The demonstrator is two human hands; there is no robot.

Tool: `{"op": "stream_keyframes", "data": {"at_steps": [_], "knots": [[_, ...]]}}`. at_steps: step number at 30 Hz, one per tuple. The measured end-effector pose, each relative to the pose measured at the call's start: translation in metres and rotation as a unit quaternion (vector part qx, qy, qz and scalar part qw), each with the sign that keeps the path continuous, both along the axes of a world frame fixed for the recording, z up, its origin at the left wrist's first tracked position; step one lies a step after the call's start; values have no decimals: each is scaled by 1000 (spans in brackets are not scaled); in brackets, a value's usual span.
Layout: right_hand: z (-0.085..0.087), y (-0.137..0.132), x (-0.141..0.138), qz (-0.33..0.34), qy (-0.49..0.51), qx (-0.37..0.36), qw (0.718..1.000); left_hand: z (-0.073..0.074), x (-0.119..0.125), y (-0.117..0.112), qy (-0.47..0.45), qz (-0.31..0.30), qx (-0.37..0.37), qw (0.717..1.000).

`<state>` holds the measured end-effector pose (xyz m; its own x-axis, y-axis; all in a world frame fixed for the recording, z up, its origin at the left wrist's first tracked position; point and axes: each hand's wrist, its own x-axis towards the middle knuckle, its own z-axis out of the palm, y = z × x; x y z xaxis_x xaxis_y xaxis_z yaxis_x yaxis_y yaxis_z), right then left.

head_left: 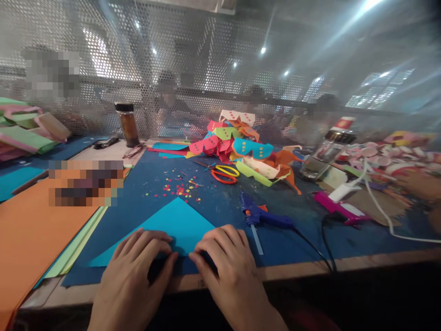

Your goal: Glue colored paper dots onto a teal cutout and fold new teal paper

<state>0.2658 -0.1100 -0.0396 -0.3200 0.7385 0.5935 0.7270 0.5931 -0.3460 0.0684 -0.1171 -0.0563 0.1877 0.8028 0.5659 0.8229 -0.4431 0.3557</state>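
Perforated metal screen [193,59] backs a wooden bench [361,262] covered by a dark blue mat [213,202]. At 6 o'clock on the mat lies a cyan paper [175,220], folded to a triangle with its tip toward 12. The left hand [134,271] and right hand [227,262] lie flat on its near edge, fingers [161,239] close together and pressed down, fingertips nearly meeting; neither pinches. A blue glue gun [262,217] lies just beside the right hand at 2 o'clock. Paper bits [177,187] are scattered at 12, with scissors [224,174] beyond at 1 and a pile of coloured cut-outs [241,142] behind them. Orange sheets [31,230] lie at 9, a jar [128,124] at 11. A bottle [330,147] at 2 bears a red label, too blurred to read.
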Motion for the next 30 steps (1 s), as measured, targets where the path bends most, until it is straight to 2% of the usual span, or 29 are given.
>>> {"op": "stream_keyframes", "data": {"at_steps": [10,19,22,25,29,30], "knots": [[4,2,1,10,-24,2,1000,0,-9,1,28,-30,1,999],[16,10,-1,19,-112,2,994,14,-9,13,74,-61,20,995],[24,13,2,45,-118,-2,992,19,-10,17,99,-79,36,991],[34,18,21,47,-93,16,994,26,-13,19,115,-101,68,986],[38,29,78,-89,-123,65,986,36,-22,21,108,-123,99,982],[36,32,94,-128,-148,54,979,39,-24,21,109,-128,101,981]]}}
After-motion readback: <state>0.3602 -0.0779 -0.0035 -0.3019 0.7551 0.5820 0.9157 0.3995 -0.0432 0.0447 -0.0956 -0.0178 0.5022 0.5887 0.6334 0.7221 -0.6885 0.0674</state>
